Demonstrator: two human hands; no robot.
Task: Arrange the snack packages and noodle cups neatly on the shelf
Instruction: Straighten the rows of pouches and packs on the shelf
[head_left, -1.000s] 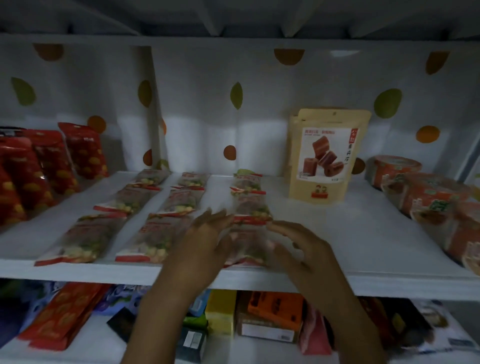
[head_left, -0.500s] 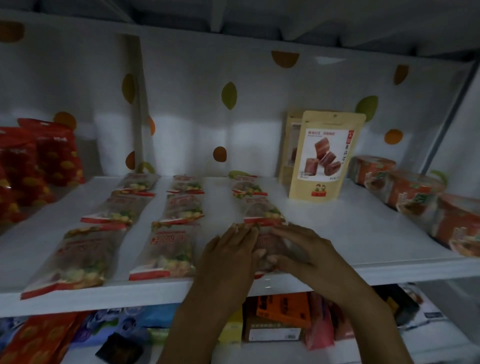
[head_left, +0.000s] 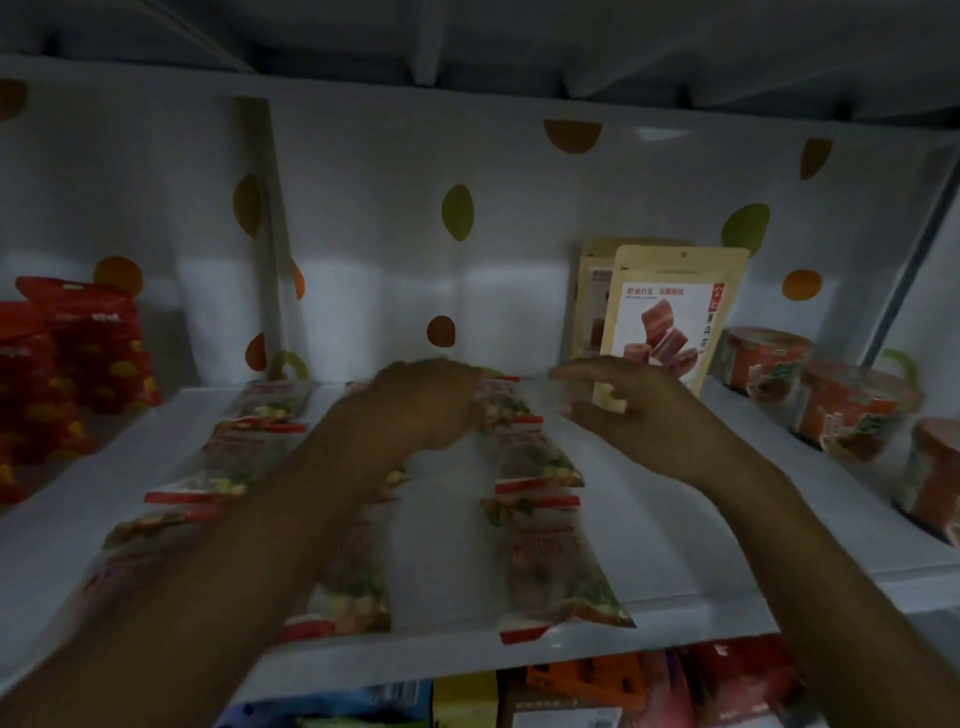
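Snack packages (head_left: 540, 551) lie flat in rows on the shelf (head_left: 447, 561). My left hand (head_left: 426, 410) covers the rear packet (head_left: 506, 415), and I cannot tell if it grips. My right hand (head_left: 628, 415) hovers beside it, fingers spread and empty.

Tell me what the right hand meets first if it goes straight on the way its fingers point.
Probably the rearmost clear snack pack in the right-hand column: the right hand points its fingers leftward at it, with the left hand just beyond. Depth is unclear.
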